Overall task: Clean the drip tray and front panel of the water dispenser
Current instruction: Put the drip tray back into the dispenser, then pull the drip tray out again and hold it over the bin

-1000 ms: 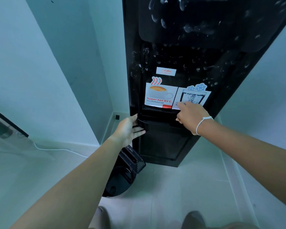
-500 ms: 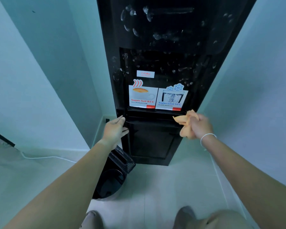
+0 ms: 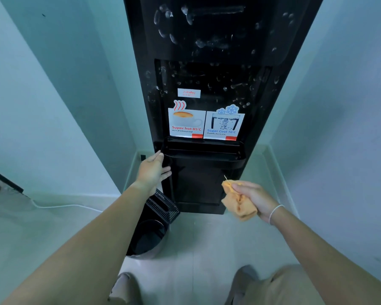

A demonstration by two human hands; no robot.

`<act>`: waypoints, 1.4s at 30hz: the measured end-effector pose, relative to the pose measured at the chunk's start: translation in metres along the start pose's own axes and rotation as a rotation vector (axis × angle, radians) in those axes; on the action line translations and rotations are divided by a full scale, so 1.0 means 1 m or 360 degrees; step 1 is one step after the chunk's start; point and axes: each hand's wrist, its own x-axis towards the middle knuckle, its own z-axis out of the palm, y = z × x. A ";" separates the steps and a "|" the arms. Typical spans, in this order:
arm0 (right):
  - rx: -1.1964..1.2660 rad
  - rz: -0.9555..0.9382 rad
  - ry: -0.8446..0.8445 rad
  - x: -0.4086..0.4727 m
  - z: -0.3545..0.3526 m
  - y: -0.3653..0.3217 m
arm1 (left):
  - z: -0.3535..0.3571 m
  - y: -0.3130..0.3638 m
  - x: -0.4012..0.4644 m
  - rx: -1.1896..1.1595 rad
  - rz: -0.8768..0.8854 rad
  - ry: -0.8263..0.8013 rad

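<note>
Black water dispenser [image 3: 209, 69], spotted with droplets on its front panel [image 3: 207, 84], stood in a narrow corner between two pale walls, its drip tray [image 3: 204, 154] jutting forward below the hot and cool stickers [image 3: 205, 124]. Left hand [image 3: 152, 172], fingers straight, lay against the tray's left edge; right hand [image 3: 254, 198], well apart, clutched a bunched orange cloth [image 3: 238, 204] before the lower door. Round black bin [image 3: 146, 237] with a slotted grille [image 3: 161, 205] propped on it crowded the floor left of the base, white cable [image 3: 64, 205] alongside the skirting.
</note>
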 end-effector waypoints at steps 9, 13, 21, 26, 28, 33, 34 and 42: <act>0.0691 0.0034 -0.0352 -0.016 0.079 0.013 | -0.045 -0.030 -0.045 0.0314 -0.0360 -0.0245; 0.0648 -0.0082 -0.0182 -0.020 0.109 0.020 | -0.065 -0.041 -0.058 0.0430 -0.0340 -0.0293; 0.0563 -0.0080 -0.0310 -0.021 0.144 0.027 | -0.089 -0.046 -0.070 0.0621 -0.0186 -0.0549; 0.0647 -0.0084 -0.0402 -0.022 0.153 0.023 | -0.094 -0.053 -0.071 0.0753 -0.0151 -0.0774; 0.0627 -0.0092 -0.0427 -0.021 0.154 0.023 | -0.098 -0.061 -0.069 0.0838 -0.0131 -0.0759; 0.0568 -0.0085 -0.0347 -0.019 0.154 0.026 | -0.100 -0.074 -0.072 0.0866 -0.0158 -0.0692; 0.0516 -0.0079 -0.0298 -0.019 0.153 0.029 | -0.101 -0.077 -0.072 0.0886 -0.0158 -0.0662; -0.0348 0.0011 -0.0019 -0.010 0.145 0.074 | -0.125 -0.112 -0.069 0.1375 0.0037 -0.0299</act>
